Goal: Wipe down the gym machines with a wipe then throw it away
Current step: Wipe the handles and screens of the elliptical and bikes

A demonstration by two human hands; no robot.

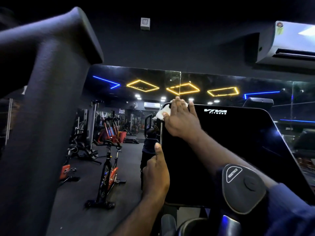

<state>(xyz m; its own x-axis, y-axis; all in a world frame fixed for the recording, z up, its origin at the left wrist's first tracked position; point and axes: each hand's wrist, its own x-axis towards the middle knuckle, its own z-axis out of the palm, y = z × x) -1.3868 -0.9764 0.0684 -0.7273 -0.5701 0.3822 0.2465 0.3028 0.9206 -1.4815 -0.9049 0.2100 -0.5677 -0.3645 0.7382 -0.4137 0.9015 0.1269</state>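
Pressing wipe on console corner, right hand; left hand seemingly grips edge.

Hands: you have two in view, the left hand and the right hand.
Wipe: one.
Console panel: one.
Resistance knob: one, near right.
Yellow diamond lights: three in a row, far; left, middle, right.
Blue light strips: you can count at least three; far left, far right, right edge.
Air conditioner: one, upper right.
Spin bike: one close on your left; those farther back are too blurred to count.
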